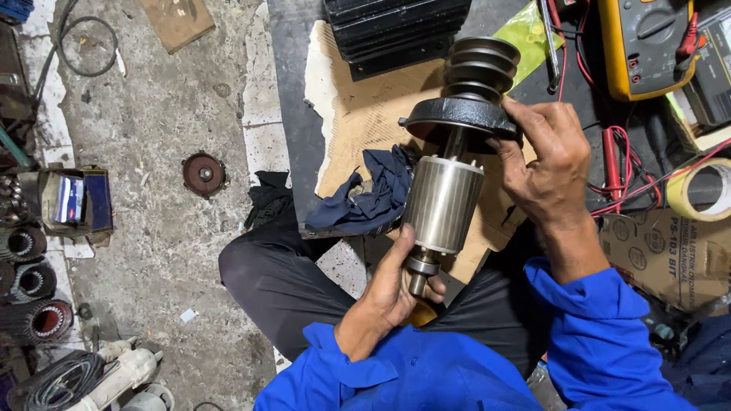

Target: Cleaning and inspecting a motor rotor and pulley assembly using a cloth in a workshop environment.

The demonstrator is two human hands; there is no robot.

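- The left hand [392, 285] wraps around the bottom shaft of the shiny metal rotor [442, 202] (held over the lap).
- A dark blue rag [373, 194] lies just beside it.
- The right hand [544, 164] grips the black end cover [457, 118] on top.

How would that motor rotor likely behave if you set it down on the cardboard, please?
The motor rotor looks like solid metal, so probably heavy. Its smooth cylinder could roll on the cardboard, though the black end cover might stop it.
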